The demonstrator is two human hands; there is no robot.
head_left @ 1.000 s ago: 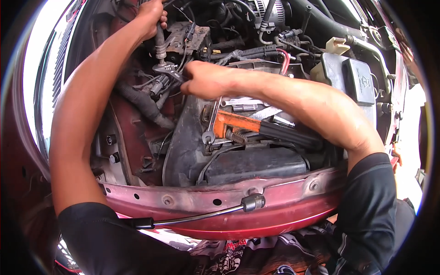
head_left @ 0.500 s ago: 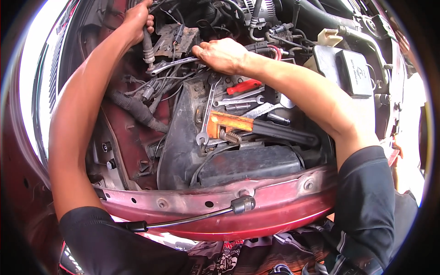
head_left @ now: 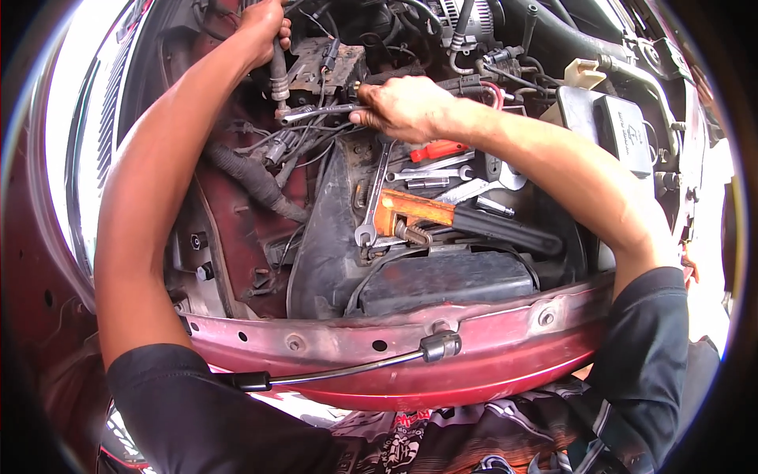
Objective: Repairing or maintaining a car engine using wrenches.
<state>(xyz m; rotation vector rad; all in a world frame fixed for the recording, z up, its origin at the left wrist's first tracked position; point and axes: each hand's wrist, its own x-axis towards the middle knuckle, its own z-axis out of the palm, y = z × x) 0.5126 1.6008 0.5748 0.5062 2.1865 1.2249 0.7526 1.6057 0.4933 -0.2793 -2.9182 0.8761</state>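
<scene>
My left hand point(head_left: 264, 33) is closed around a dark hose point(head_left: 278, 75) at the far left of the engine bay. The hose ends below it in a metal fitting point(head_left: 282, 110). My right hand point(head_left: 407, 107) grips one end of a wrench point(head_left: 320, 114), which lies nearly level. The wrench's other end is at the fitting; whether it is seated there is hard to tell. Below my right hand another combination wrench point(head_left: 375, 193) lies on a black cover point(head_left: 325, 245). Beside it are a red-handled tool point(head_left: 439, 150), several more wrenches and an orange-and-black pipe wrench point(head_left: 418, 207).
Wires and connectors point(head_left: 278, 148) run beneath the held wrench. A corrugated hose point(head_left: 249, 175) crosses the left side. At right stands a black-lidded reservoir point(head_left: 624, 130). The red front panel point(head_left: 505, 332) spans the near edge, with a metal rod point(head_left: 347, 369) across it.
The whole scene has shifted right in the view. Relative to the fitting, the wrench's held end and my right hand have swung slightly toward me. My left hand keeps its hold on the hose.
</scene>
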